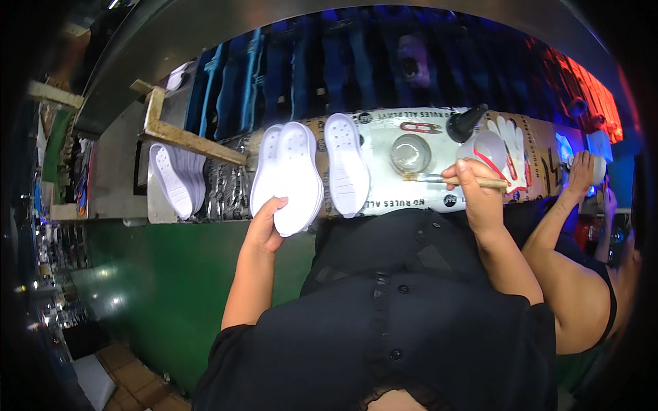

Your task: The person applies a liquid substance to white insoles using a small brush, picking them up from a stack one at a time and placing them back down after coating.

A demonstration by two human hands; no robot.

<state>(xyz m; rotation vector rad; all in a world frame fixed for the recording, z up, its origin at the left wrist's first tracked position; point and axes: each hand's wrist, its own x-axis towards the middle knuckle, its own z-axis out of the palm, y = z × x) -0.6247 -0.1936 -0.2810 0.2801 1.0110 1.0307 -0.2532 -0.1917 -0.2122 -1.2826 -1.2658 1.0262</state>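
My left hand grips the near end of a small stack of white shoe soles, thumb on top and fingers hidden beneath. Between the fingers of my right hand is a wooden-handled paintbrush, its bristles pointing left, just by the near rim of a glass jar. A single white sole lies on the work surface between the two hands, touched by neither. What the jar contains is hard to make out.
More stacked soles sit at the left, past a wooden bar. Thread snips, a black cone-shaped bottle and a white glove lie beyond my right hand. Dark blue racks line the back; a co-worker's hand is at right.
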